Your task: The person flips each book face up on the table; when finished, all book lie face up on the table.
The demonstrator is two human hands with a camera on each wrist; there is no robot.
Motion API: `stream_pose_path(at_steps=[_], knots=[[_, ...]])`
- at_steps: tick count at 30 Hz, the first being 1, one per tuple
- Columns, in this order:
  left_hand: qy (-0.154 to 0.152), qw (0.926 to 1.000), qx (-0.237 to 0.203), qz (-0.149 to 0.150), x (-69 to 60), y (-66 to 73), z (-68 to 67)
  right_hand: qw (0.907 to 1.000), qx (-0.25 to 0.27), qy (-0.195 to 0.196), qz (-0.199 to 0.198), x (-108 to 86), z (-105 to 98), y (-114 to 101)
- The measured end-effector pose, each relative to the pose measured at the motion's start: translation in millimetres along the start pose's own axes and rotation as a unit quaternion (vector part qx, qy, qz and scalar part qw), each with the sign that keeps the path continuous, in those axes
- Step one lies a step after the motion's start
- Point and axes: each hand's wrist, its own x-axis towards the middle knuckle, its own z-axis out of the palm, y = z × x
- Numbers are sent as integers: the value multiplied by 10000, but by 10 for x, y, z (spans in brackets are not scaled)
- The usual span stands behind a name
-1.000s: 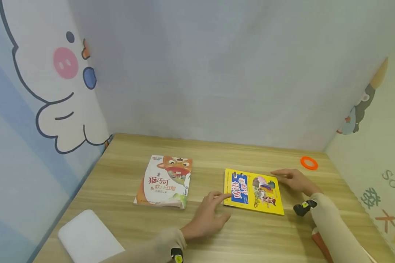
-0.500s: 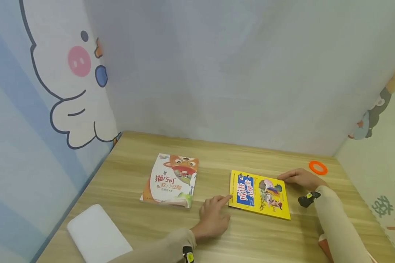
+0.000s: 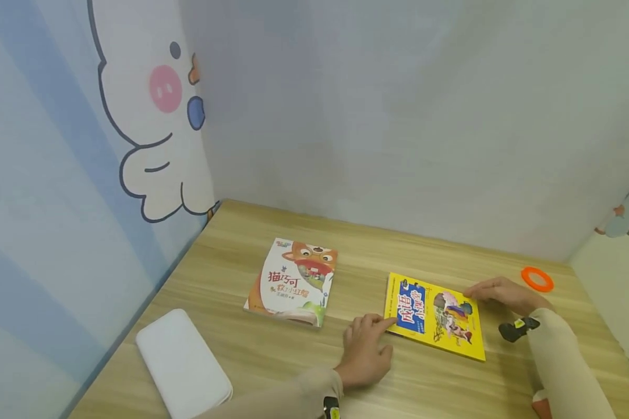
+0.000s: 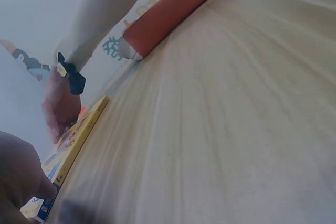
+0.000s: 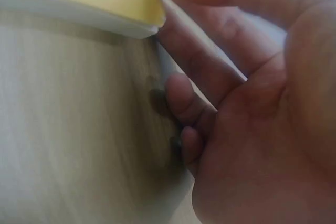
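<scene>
A yellow book [image 3: 435, 314] with a blue title panel and cartoon figures lies flat on the wooden table. At its left edge, near the lower corner, my left hand [image 3: 366, 350] touches it with an extended index finger; the other fingers are loosely bent. My right hand [image 3: 508, 294] is at the book's far right corner, with fairly straight fingers touching there. The right wrist view shows fingers beside the corner of the yellow book [image 5: 131, 9]. In the left wrist view, the spine side of the yellow book [image 4: 79, 148] lies between both hands.
Left of the yellow book lies a white picture book [image 3: 293, 282] with a fox face. A white rounded flat object [image 3: 183, 364] is at the near left. An orange ring [image 3: 537, 279] sits behind my right hand. A red-brown cylinder [image 4: 170, 17] lies near my right forearm.
The whole head view has shifted, with the scene sliding right. My left index finger has come onto the book's left edge. The right hand stays at the far right corner.
</scene>
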Motion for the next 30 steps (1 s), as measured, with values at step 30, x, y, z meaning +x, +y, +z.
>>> stream_pose_path(at_steps=[30], knots=[[187,9962,835,-153,548,-214,173,9878,-1021,1118,-363,-61,204,96]])
